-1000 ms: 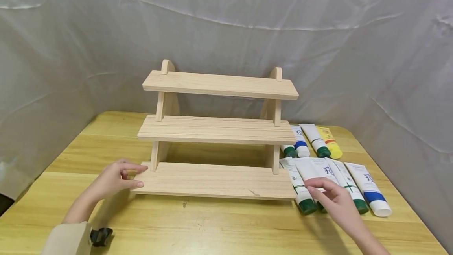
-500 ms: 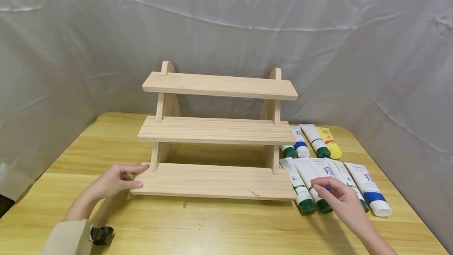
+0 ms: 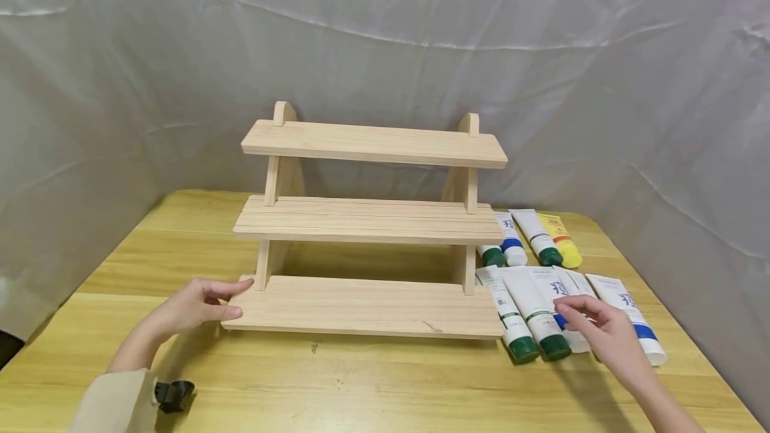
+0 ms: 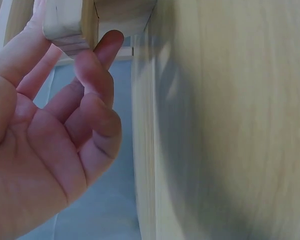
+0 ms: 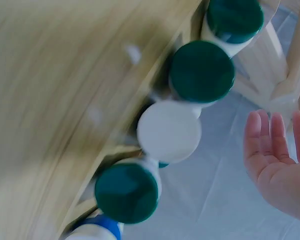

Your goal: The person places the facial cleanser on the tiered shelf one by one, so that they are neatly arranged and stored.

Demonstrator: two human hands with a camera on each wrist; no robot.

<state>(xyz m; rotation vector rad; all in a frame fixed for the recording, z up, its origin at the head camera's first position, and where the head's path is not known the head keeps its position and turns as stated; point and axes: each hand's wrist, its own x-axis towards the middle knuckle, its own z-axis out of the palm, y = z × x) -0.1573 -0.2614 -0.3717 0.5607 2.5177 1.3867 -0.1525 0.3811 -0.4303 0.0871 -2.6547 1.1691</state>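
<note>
A three-tier wooden display stand (image 3: 367, 306) is upright on the table. My left hand (image 3: 195, 306) grips the left end of its bottom shelf; in the left wrist view that shelf end (image 4: 65, 22) sits among the curled fingers. To the right, white squeeze tubes (image 3: 535, 309) with green or white caps lie in a front row. Over this row hovers my right hand (image 3: 607, 336), fingers loosely bent and holding nothing, hiding part of the tubes beneath. From the right wrist, the same hand (image 5: 280, 165) appears beside a white cap (image 5: 169, 131) and several green ones.
Behind the front row lie more tubes, among them a yellow tube (image 3: 559, 239), some partly hidden by the stand. A grey sheet (image 3: 385, 32) hangs around the back and sides of the wooden table (image 3: 361, 386). A black device (image 3: 174, 396) sits at my left cuff.
My right hand has moved to the right over the front row of tubes, uncovering the second tube from the left. The left hand has closed in slightly on the shelf end.
</note>
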